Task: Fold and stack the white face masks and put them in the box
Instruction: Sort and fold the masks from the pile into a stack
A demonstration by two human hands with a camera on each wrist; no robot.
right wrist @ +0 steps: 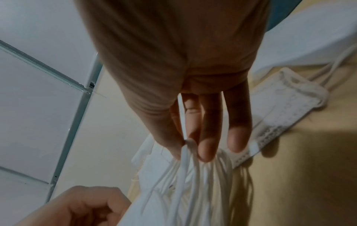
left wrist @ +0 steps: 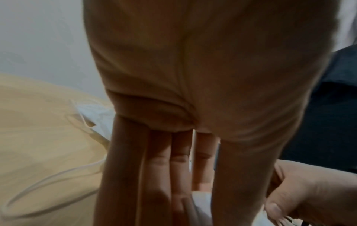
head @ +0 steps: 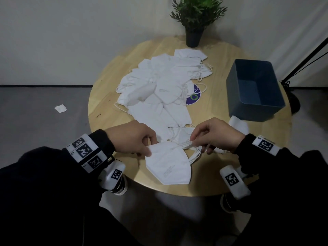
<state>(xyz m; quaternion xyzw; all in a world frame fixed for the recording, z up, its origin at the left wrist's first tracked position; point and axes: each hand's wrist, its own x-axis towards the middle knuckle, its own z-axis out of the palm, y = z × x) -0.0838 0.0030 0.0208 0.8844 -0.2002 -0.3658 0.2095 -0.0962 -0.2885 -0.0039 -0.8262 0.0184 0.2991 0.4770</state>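
A stack of folded white masks (head: 168, 166) lies at the table's front edge, between my hands. My left hand (head: 149, 148) pinches the stack's upper left corner with curled fingers. My right hand (head: 195, 142) pinches the bunched ear loops (head: 186, 147) on the stack's right side; in the right wrist view the ear loops (right wrist: 185, 175) hang from thumb and fingertips (right wrist: 204, 151). A loose pile of white masks (head: 159, 89) covers the middle of the table. The blue box (head: 248, 112) stands open and empty at the right.
The round wooden table (head: 110, 82) carries a potted plant (head: 195, 23) at its back edge. One more white mask (head: 237, 125) lies just in front of the box. A scrap of paper (head: 60, 108) is on the floor at the left, and a black stand (head: 301, 64) leans at the far right.
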